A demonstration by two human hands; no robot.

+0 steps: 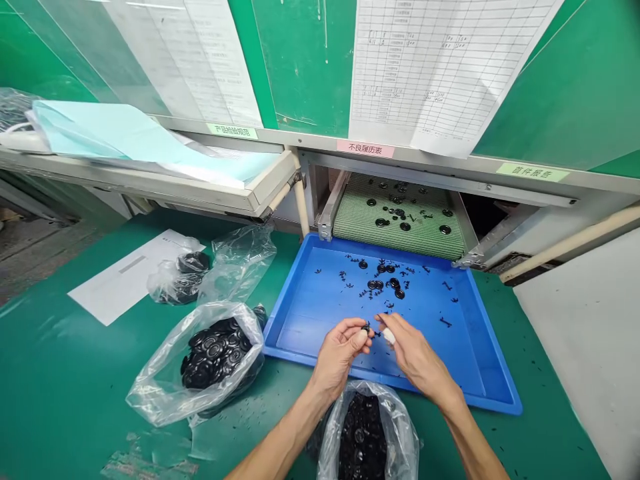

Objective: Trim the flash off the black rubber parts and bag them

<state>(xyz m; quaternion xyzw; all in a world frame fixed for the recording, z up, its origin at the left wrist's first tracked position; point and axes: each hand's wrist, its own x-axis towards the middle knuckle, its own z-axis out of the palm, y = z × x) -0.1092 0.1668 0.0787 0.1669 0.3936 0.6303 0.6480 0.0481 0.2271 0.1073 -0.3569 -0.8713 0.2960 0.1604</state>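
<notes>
Green bench: your left hand pinches a black part, probably light, rubbery, best held by its rim; your right hand's grip cannot be discerned.

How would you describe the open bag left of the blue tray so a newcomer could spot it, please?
On the green table, find the large blue tray. Beside its left near corner sits a clear plastic bag, mouth spread open. It shows plainly round, ringed black discs, whereas the pieces in the bag nearest the camera look less distinct.
</notes>
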